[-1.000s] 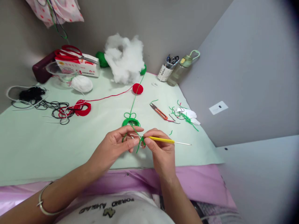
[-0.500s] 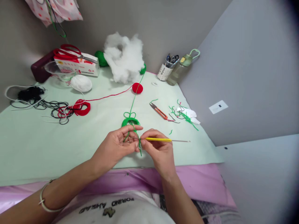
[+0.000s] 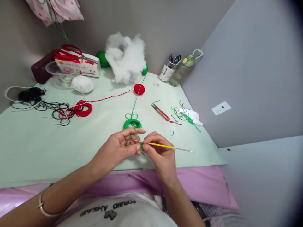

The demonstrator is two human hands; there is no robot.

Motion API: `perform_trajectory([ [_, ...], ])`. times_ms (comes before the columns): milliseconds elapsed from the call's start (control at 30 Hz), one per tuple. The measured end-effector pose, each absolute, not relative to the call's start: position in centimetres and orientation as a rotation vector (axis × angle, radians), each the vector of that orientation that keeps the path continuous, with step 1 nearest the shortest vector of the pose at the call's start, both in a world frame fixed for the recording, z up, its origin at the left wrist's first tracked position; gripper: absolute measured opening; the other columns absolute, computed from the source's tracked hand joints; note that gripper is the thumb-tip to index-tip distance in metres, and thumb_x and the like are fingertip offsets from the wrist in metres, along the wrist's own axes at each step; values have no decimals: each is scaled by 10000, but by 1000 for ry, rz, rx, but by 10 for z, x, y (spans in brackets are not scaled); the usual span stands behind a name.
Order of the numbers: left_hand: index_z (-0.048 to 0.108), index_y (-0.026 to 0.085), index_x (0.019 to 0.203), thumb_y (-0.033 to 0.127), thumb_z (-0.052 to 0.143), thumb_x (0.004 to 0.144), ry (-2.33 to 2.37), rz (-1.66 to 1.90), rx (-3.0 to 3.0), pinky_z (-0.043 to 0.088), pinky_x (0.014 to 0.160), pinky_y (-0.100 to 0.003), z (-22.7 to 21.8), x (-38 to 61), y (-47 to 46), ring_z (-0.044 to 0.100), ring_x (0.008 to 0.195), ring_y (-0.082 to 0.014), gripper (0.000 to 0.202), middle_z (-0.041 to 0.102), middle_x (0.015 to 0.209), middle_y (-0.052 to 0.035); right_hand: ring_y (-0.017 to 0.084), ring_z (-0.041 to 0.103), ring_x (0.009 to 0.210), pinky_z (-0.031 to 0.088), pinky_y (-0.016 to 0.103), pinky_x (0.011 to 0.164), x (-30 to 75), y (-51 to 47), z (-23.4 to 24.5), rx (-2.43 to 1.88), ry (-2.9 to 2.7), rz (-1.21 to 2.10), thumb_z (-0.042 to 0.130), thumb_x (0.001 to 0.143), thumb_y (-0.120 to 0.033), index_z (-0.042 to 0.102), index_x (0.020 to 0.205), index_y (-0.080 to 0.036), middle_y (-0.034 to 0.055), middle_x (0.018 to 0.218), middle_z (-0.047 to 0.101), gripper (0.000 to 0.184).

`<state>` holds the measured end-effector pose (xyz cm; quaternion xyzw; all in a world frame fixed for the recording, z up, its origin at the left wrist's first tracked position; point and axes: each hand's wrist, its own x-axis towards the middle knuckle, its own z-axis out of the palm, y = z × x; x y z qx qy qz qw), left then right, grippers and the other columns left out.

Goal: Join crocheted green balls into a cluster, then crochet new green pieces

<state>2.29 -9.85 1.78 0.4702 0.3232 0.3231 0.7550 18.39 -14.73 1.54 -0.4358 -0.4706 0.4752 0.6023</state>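
My right hand (image 3: 161, 154) pinches a crochet hook (image 3: 163, 145) with a yellow grip and metal ends. Its left tip reaches across to my left hand (image 3: 121, 143), which is closed on green yarn (image 3: 142, 147) between thumb and fingers, index finger stretched out above. Green yarn loops on the hook's shaft, and a short tail hangs below the fingertips. Just beyond the hands lies a coil of green yarn (image 3: 129, 123) on the table. A strand runs from it up to a green ball (image 3: 145, 70) partly behind white stuffing (image 3: 125, 60).
Orange thread snips (image 3: 161, 112) and yarn scraps (image 3: 189, 118) lie to the right. A red yarn ball (image 3: 139, 89), white yarn ball (image 3: 82, 84), red yarn coil (image 3: 84, 109) and black yarn (image 3: 30, 95) are farther off. A bottle (image 3: 182, 71) and pen cup (image 3: 167, 72) stand at the back.
The hook has tilted, its right end now lower and its grip turned to look thinner. Both hands stay in nearly the same place.
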Motion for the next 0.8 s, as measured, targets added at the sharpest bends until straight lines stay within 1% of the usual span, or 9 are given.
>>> perform_trajectory([
  [133, 646, 192, 1228, 210, 753, 824, 670, 674, 1043, 528, 784, -264, 20, 23, -96, 665, 749, -119, 419, 606, 817, 30, 101, 636, 706, 536, 222, 649, 192, -141, 21, -1011, -1173, 1176, 729, 832, -118, 734, 839, -222, -12, 817, 644, 105],
  [333, 672, 204, 1176, 239, 759, 838, 751, 810, 932, 538, 768, -236, 21, 28, -106, 658, 724, -94, 351, 602, 829, 35, 105, 633, 714, 547, 216, 627, 180, -146, 14, -961, -1065, 1028, 743, 830, -111, 734, 835, -234, -10, 811, 646, 123],
  [500, 677, 207, 1182, 282, 762, 851, 764, 818, 906, 546, 783, -239, 21, 29, -108, 661, 719, -94, 350, 623, 826, 26, 92, 638, 629, 587, 251, 650, 172, -151, 4, -915, -899, 1068, 752, 850, -151, 728, 860, -253, -25, 817, 669, 105],
  [667, 703, 205, 1149, 275, 789, 826, 716, 853, 950, 553, 757, -234, 20, 27, -100, 657, 747, -106, 341, 612, 822, 19, 89, 648, 680, 561, 209, 661, 181, -146, 7, -965, -948, 1105, 775, 832, -147, 735, 846, -244, -29, 787, 689, 107],
  [800, 713, 216, 1146, 295, 777, 844, 698, 822, 988, 551, 771, -242, 19, 26, -98, 669, 762, -113, 318, 637, 845, 11, 97, 647, 692, 561, 218, 681, 187, -144, 14, -1006, -1035, 1114, 780, 827, -160, 739, 853, -246, -26, 794, 697, 98],
])
